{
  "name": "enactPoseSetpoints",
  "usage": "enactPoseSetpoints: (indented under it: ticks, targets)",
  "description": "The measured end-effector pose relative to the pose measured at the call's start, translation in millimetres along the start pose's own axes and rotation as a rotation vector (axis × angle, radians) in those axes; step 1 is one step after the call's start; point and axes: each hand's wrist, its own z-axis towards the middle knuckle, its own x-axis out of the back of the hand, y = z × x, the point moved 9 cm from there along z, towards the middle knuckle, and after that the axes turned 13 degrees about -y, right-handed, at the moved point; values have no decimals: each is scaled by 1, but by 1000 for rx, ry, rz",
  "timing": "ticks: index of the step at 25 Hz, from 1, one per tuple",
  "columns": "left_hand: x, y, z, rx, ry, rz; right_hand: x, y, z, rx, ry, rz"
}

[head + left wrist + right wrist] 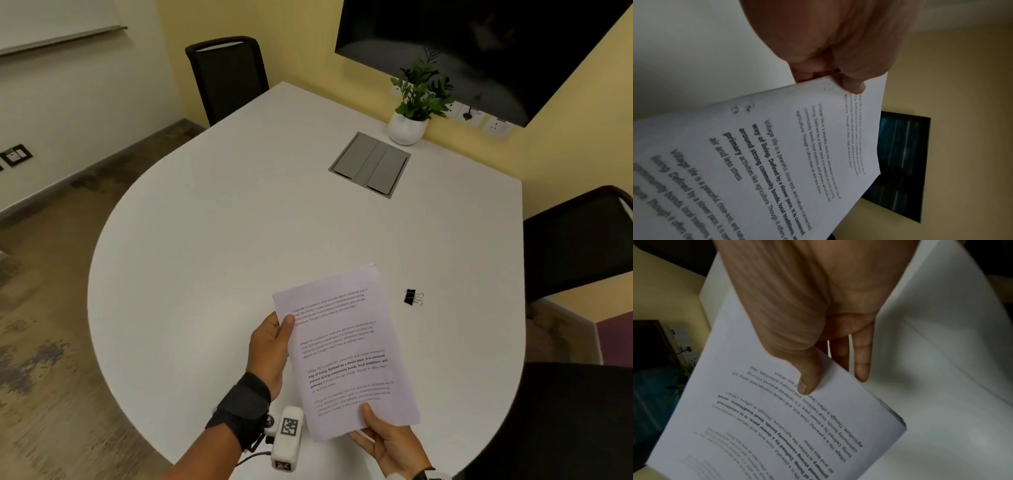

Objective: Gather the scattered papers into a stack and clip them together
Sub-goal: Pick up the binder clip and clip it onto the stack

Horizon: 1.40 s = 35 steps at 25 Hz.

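A stack of printed white papers (pixel 346 353) is held up above the near part of the white table (pixel 239 222). My left hand (pixel 274 342) pinches its upper left edge, thumb on the top sheet. My right hand (pixel 380 435) pinches the bottom edge, thumb on top and fingers beneath. In the left wrist view the thumb presses the papers (pixel 777 154) near a corner. The right wrist view shows the stack (pixel 766 418) with several sheet edges showing at its lower corner. A black binder clip (pixel 412 297) lies on the table to the right of the stack, apart from both hands.
A grey cable hatch (pixel 370 164) is set into the table at the far side, with a potted plant (pixel 412 102) behind it by the wall. Black chairs stand at the far left (pixel 227 77) and at the right (pixel 579 240). A dark screen (pixel 479 44) hangs on the wall.
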Motion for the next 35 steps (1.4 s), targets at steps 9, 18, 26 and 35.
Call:
enactPoseSetpoints:
  ticks: [9, 18, 26, 35]
  targets:
    - [-44, 26, 11, -131, -32, 227, 70, -36, 6, -35, 157, -121]
    - [-92, 31, 7, -310, -76, 773, 186, -158, 101, 107, 397, -139]
    - [-108, 18, 8, -243, 81, 864, 227, -254, 222, 68, 476, -287]
    - [-121, 6, 21, -187, 102, 902, 224, -269, 248, 13, 477, -428]
